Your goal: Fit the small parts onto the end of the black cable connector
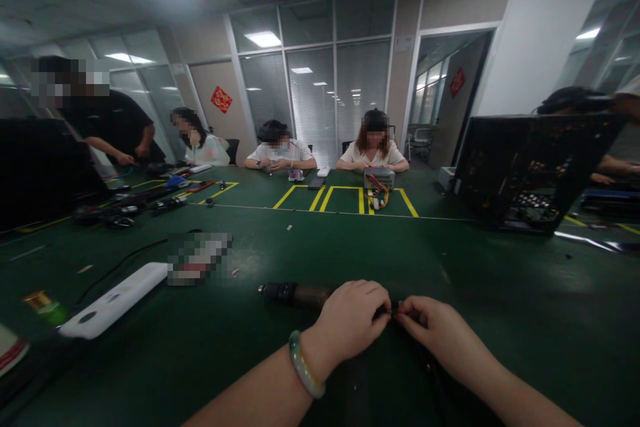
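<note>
A dark electric screwdriver (307, 295) with a metal tip lies across the green table, its tip toward the left. My left hand (353, 317), a green bangle at its wrist, is closed around the rear end of the screwdriver. Just to its right, my right hand (434, 325) pinches a small dark end where a black cord (427, 365) seems to begin; the cord runs down toward me. Both sets of fingertips nearly meet. The exact join between cord and screwdriver is hidden by my fingers.
A white power strip (117, 300) and a green bottle with a gold cap (46, 307) are at the left. Black computer cases (530, 173) stand at both sides. Several people sit or stand beyond, near a power supply (379, 179) with wires. Tools and cables (150, 200) lie at the back left.
</note>
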Action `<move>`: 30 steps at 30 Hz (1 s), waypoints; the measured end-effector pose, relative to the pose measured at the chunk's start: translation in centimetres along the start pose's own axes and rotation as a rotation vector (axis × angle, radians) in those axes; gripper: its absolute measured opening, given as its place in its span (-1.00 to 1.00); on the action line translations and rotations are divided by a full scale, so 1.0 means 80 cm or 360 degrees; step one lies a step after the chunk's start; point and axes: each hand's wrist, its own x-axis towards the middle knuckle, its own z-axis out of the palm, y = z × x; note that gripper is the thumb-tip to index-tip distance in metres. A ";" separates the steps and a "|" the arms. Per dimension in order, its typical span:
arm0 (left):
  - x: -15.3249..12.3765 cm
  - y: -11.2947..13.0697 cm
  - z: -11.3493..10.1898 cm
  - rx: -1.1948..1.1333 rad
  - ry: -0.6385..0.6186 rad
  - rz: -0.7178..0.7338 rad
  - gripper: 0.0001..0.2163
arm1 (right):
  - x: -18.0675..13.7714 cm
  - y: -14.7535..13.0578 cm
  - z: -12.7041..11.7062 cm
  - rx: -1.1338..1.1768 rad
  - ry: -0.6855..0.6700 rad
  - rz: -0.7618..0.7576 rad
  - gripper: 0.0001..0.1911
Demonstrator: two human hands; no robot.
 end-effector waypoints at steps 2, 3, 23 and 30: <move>0.000 0.001 -0.002 -0.0004 -0.0004 0.0038 -0.95 | 0.000 0.001 0.000 -0.0008 -0.0005 -0.0008 -0.83; 0.000 0.001 -0.003 -0.0002 -0.0009 0.0043 -0.95 | 0.000 0.002 0.001 -0.0007 -0.0013 -0.0007 -0.83; 0.001 0.000 0.004 0.0036 -0.0026 0.0008 -0.96 | -0.009 -0.023 0.017 -0.0388 0.0132 0.0123 -0.84; -0.003 0.004 -0.002 0.0036 0.0002 0.0027 -0.94 | -0.011 -0.033 0.022 -0.0523 0.0346 -0.0042 -0.85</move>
